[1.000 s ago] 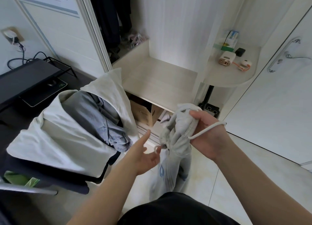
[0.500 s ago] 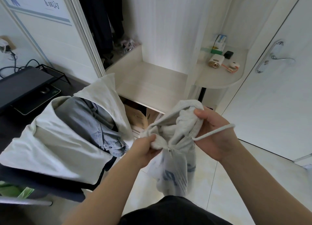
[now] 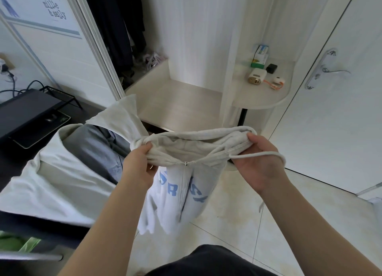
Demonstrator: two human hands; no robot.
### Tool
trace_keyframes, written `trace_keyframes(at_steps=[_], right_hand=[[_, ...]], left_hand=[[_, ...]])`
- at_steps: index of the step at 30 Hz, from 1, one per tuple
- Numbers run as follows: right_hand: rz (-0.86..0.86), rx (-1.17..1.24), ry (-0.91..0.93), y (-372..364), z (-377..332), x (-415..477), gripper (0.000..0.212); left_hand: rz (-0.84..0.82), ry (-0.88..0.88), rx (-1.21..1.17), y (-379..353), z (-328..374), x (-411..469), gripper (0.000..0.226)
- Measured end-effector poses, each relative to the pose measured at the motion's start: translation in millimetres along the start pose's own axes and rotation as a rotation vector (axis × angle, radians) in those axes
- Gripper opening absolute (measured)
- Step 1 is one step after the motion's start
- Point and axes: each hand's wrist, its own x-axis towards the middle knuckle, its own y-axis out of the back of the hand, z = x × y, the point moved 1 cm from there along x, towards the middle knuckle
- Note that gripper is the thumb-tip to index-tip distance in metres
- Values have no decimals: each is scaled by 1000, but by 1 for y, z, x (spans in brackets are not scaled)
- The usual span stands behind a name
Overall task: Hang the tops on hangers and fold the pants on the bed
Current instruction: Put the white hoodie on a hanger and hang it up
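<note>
I hold a light grey zip-up hoodie with blue letters in front of me, above the tiled floor. My left hand grips its collar on the left side. My right hand grips the hood edge on the right, with the white drawstring looped over the back of the hand. The neck opening is stretched wide between both hands and the body hangs down, zipped. To the left lies a pile of clothes: a pale grey garment over a blue-grey denim shirt. No hanger is visible.
An open wardrobe with dark hanging clothes stands ahead, with a pale low shelf below it. A rounded side shelf carries small gadgets and boxes. A white door with a lever handle is at the right. A dark desk is at the left.
My left hand took hold of the bunched hoodie, then both hands drew apart and spread its neck opening wide. The hoodie's front with blue letters now hangs in view.
</note>
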Motion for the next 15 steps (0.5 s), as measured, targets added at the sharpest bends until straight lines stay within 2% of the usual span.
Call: trace_keyframes(at_steps=[3,5,7,9,11,13,15], right_hand=[[34,-5,-3,4,-1,3,42],[67,-63,-22,2,1,6,33],[113,-208,-70,-3,5,9,22],[178,-373,-127,-5,9,15,23],[202,-449,-161,-4,12,20,28],[197,-456,-163,-3,15,25,30],[217,-458,-172,0,21,31,36]], left_hand=[[16,-127,155,10,9,-7,27],[66,-258,308,12,16,-18,26],[48,-389,428,10,20,-35,28],[-35,-485,493,8,21,-51,20],[-88,-515,573,7,22,-58,15],[-52,-521,689,9,24,-55,21],[-16,-502,696,11,24,-50,23]])
